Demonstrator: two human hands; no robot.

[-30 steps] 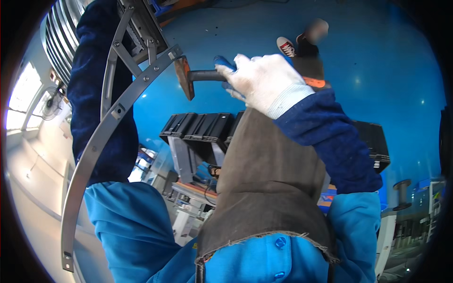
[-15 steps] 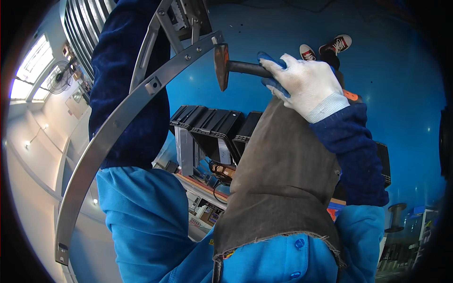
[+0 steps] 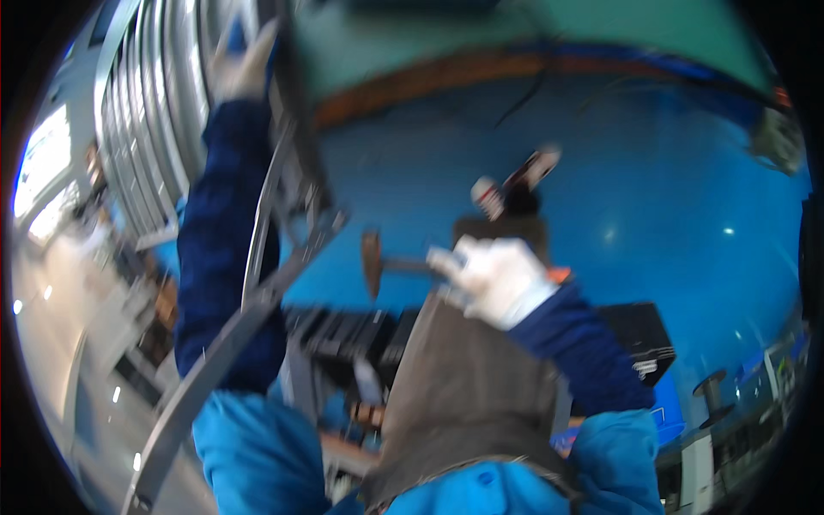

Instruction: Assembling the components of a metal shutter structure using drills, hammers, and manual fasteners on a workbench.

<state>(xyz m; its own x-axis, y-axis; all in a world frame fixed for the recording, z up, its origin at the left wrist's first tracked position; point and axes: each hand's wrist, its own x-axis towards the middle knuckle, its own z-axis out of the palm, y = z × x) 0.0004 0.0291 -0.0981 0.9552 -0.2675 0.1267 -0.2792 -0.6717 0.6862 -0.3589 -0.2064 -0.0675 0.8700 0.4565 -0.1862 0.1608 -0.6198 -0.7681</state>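
My right hand [image 3: 498,279], in a white glove with blue on its fingers, is closed round the dark handle of a hammer [image 3: 371,263]. The hammer's brownish head points left, in front of my apron. My left arm stretches up and forward, and my gloved left hand [image 3: 242,70] is at the top left, beside the grey metal strips. Blur hides whether its fingers grip anything. A long curved metal bar [image 3: 202,373] with a riveted bracket frame [image 3: 296,184] crosses over my left forearm and runs down to the lower left.
Several curved grey metal strips [image 3: 142,129] stand at the upper left. Black bins [image 3: 343,330] are behind my apron, and a black box [image 3: 637,339] sits at the right. A green surface [image 3: 601,34] with a brown edge lies ahead. A spool-shaped stand [image 3: 711,399] is at the far right.
The view has shifted forward, bringing my left hand and the green surface into sight. My right hand and the hammer now appear lower and further left. The curved bar appears lower too.
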